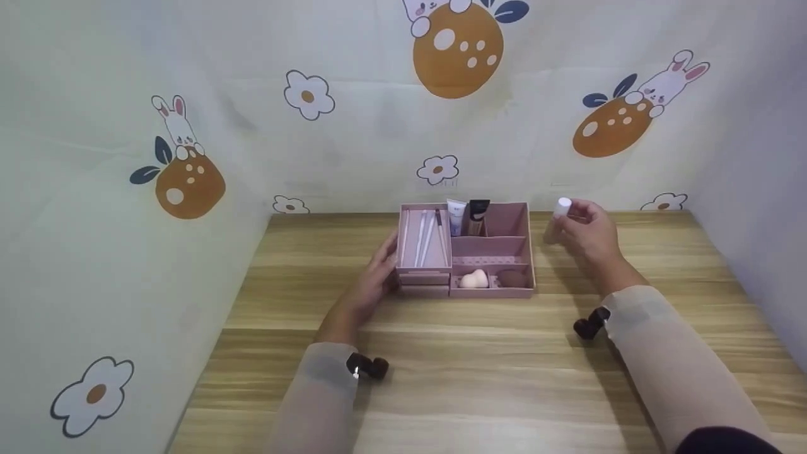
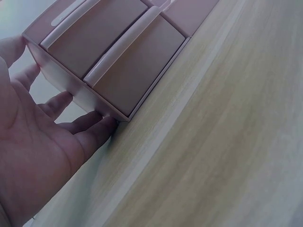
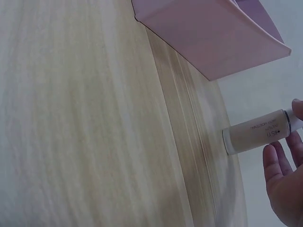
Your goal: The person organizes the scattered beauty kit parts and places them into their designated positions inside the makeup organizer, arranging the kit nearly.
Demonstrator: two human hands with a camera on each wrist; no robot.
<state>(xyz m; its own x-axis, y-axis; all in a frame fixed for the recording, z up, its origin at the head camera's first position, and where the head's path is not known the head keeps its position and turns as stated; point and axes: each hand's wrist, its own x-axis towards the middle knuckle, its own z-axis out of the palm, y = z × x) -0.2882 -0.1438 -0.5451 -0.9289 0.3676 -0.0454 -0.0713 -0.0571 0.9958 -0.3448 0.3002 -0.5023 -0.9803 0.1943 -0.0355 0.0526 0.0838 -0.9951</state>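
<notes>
A pink desktop organizer (image 1: 490,247) stands on the wooden table. My left hand (image 1: 369,284) rests its fingertips along the organizer's left side, the fingers spread and nearly straight in the left wrist view. To the right of the organizer, my right hand (image 1: 592,233) pinches a foundation bottle (image 3: 255,133) by its white cap (image 1: 564,203). The bottle is upright, its base right at the tabletop. Inside the organizer are a white tube (image 1: 456,217), a dark tube (image 1: 477,219), several slim sticks (image 1: 427,238), a pale makeup sponge (image 1: 474,279) and a brown sponge (image 1: 512,278).
Two drawers (image 2: 137,64) face the front at the organizer's left part. A fabric backdrop (image 1: 365,145) with rabbit and orange prints hangs behind the table (image 1: 466,378) and along its sides. Small black cameras (image 1: 591,323) are strapped to both wrists.
</notes>
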